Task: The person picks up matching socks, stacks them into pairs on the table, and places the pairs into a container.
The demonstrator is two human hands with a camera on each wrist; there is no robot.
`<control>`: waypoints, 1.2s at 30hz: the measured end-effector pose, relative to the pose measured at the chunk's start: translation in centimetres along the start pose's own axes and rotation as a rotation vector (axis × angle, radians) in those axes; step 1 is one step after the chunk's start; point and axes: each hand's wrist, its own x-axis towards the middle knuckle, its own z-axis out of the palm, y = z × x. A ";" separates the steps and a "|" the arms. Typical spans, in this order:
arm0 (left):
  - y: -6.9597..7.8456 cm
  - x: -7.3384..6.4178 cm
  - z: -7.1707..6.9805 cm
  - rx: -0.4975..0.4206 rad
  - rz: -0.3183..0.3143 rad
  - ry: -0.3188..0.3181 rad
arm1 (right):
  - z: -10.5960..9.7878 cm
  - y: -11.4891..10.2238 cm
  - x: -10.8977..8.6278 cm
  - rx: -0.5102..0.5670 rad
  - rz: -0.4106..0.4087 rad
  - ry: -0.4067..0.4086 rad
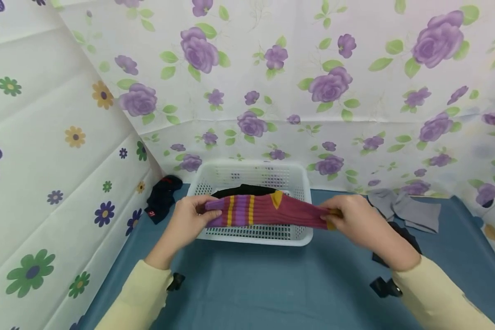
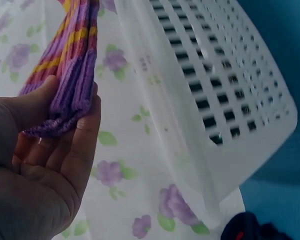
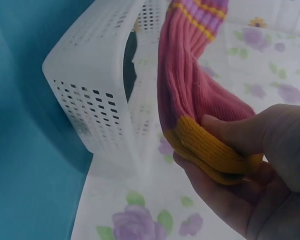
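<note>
The person's left hand (image 1: pixel 191 215) pinches the purple cuff of a ribbed striped sock (image 1: pixel 260 211), thumb laid on top and fingers beneath, with the gap closed down to the thickness of the knit. The right hand (image 1: pixel 350 220) has the mustard toe the same way, its thumb pressing the fabric onto the fingers below. Between the two grips the sock runs nearly level and stretched out: purple and yellow stripes lie beside the left fingers, the plain maroon foot reaches to the right ones, and the yellow heel patch sits along the upper edge around midway. The knit looks layered at both ends, though from here I can't tell whether it is one sock or two together

Below it is a white perforated plastic basket (image 1: pixel 251 240), with a black cloth item (image 1: pixel 247 189) showing inside behind the sock. Farther out on the blue table covering (image 1: pixel 251 284), dark socks with red marks (image 1: pixel 162 197) lie left of the basket; to the right are grey socks (image 1: pixel 416 211), and a black piece of fabric (image 1: pixel 406 236) partly hidden by the right forearm
</note>
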 end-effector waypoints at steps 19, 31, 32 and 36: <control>-4.2 7.8 -1.3 0.226 -0.196 -0.079 | 3.8 0.7 10.1 0.017 -0.034 -0.072; -5.1 9.7 0.1 0.326 -0.227 -0.158 | 5.5 0.6 11.9 -0.058 -0.037 -0.094; -5.2 9.8 0.3 0.351 -0.230 -0.171 | 5.6 0.5 12.0 -0.070 -0.033 -0.091; -5.6 9.8 0.6 0.435 -0.229 -0.206 | 6.1 0.1 12.1 -0.110 -0.022 -0.082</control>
